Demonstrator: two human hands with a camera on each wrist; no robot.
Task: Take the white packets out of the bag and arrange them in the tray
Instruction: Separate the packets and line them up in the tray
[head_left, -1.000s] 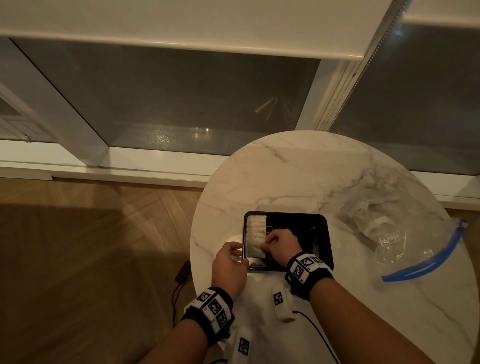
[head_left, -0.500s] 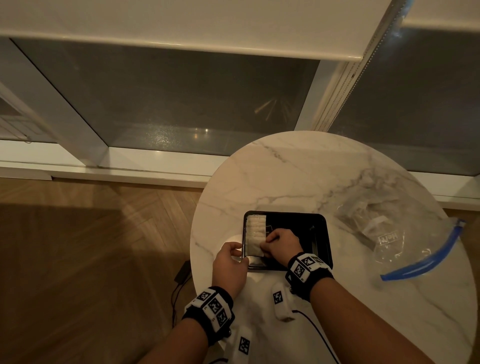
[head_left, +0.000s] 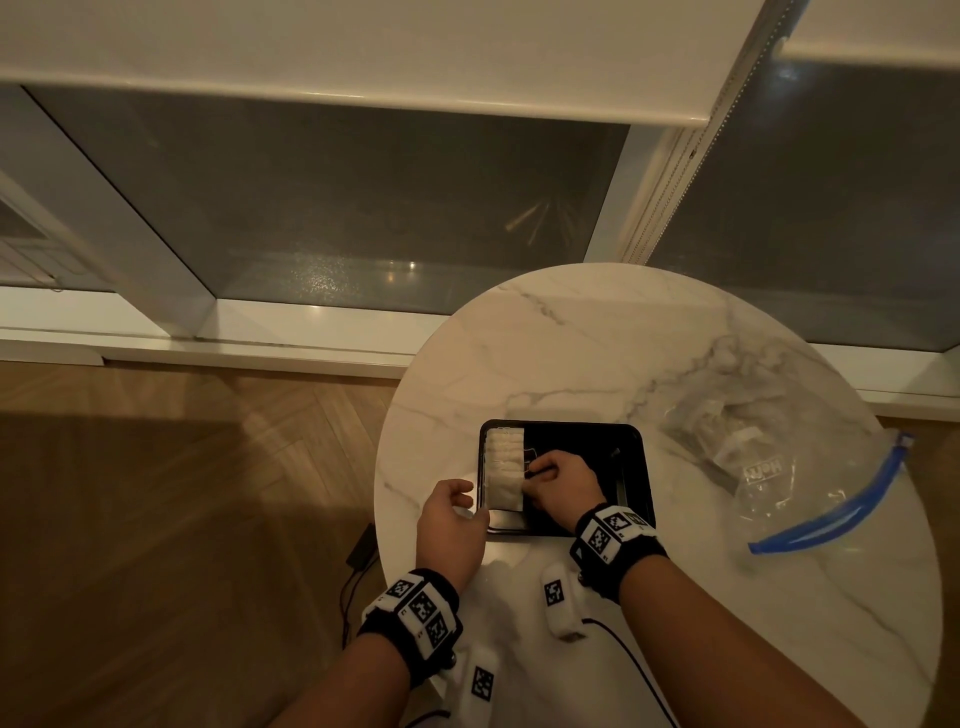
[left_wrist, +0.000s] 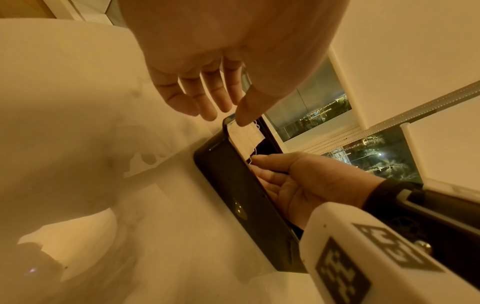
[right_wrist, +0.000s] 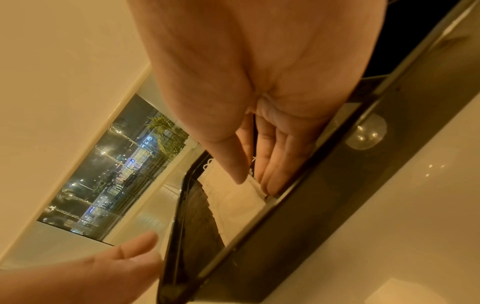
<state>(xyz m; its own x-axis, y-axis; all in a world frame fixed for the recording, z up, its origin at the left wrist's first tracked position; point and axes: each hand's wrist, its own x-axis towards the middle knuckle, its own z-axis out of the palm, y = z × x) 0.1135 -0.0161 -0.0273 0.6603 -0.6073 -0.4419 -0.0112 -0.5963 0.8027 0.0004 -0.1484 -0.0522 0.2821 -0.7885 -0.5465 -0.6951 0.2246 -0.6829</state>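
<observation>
A black tray (head_left: 587, 441) lies on the round marble table (head_left: 597, 353). Several white packets (head_left: 505, 465) overlap in a column along its left side. My right hand (head_left: 527, 480) is inside the tray, thumb (right_wrist: 228, 164) on top of the nearest packet (right_wrist: 233, 203) and fingertips (right_wrist: 270, 185) at its right edge, pinching it. My left hand (head_left: 475, 499) sits just outside the tray's left rim with relaxed fingers (left_wrist: 197, 98); its thumb (left_wrist: 244, 119) touches the tray's far corner. The clear bag (head_left: 810, 467) with a blue zip lies to the right, more packets (head_left: 727, 441) inside.
The table's left edge runs close to my left hand, with wooden floor below and a black adapter with cable (head_left: 361, 545) there. Behind the table stand a window sill and dark glass. Bare marble lies beyond the tray and in front of the bag.
Hardly anything. My right hand has edged slightly farther along the packet column; my left hand stays beside the tray's left rim.
</observation>
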